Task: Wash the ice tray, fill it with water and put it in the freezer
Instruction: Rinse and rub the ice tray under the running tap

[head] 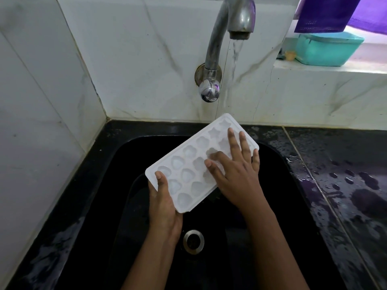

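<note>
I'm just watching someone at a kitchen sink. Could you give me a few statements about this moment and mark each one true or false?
1. Water is running from the tap. True.
2. The ice tray lies flat on the bottom of the sink. False: it is held up, tilted, above the basin.
3. The left hand grips the tray's near end. True.
4. The right hand is turning the tap knob. False: its fingers are spread over the tray's moulds.
5. The counter to the right is wet. True.

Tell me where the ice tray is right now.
The ice tray is held tilted over the black sink, below the running tap, left hand gripping its near end, right hand spread on top.
</note>
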Demonstrator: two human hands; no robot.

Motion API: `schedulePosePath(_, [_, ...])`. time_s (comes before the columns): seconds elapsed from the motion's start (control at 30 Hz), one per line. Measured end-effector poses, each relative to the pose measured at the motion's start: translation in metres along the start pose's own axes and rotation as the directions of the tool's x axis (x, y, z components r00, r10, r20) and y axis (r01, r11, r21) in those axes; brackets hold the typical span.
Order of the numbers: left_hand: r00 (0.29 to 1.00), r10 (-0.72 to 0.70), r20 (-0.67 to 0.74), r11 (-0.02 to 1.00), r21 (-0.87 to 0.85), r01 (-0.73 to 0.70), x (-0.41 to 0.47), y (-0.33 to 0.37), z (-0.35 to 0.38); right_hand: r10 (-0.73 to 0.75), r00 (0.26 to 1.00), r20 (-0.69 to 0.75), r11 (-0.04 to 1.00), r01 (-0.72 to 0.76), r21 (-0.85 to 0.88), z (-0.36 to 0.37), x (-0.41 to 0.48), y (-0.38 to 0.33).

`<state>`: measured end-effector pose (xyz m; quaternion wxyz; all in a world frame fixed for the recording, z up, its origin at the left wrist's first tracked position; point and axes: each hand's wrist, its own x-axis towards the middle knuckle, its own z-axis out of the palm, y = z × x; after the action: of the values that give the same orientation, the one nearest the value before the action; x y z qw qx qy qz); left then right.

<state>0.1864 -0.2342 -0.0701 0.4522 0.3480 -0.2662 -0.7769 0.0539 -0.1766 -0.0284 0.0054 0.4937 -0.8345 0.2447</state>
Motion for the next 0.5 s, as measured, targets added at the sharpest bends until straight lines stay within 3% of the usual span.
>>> schedulePosePath(0.1, [1.000, -0.021, 0.010, 1.000, -0.021, 0.021, -0.0032, -0.0022, 0.0043, 0.014, 0.998, -0.055, 0.999, -0.015, -0.030, 0.0005, -0.0016, -0.0066])
schedulePosePath(0.23, [0.999, 0.018, -0.027, 0.999, -0.032, -0.019, -0.0021, 0.0023, 0.0013, -0.028, 0.996, 0.080, 1.000, 0.027, 0.016, -0.0037, 0.0013, -0.0030])
schedulePosePath(0.37, [1.000, 0.004, -0.023, 1.000, -0.007, -0.004, -0.0061, -0.0015, 0.0056, 0.031, 0.999, -0.016, 0.999, -0.031, -0.041, -0.0014, -0.0013, -0.0048])
schedulePosePath(0.5, [0.999, 0.001, -0.034, 0.999, -0.051, -0.003, -0.0043, 0.0009, 0.0035, -0.034, 0.995, 0.095, 0.999, 0.037, -0.026, 0.0006, -0.0014, -0.0065])
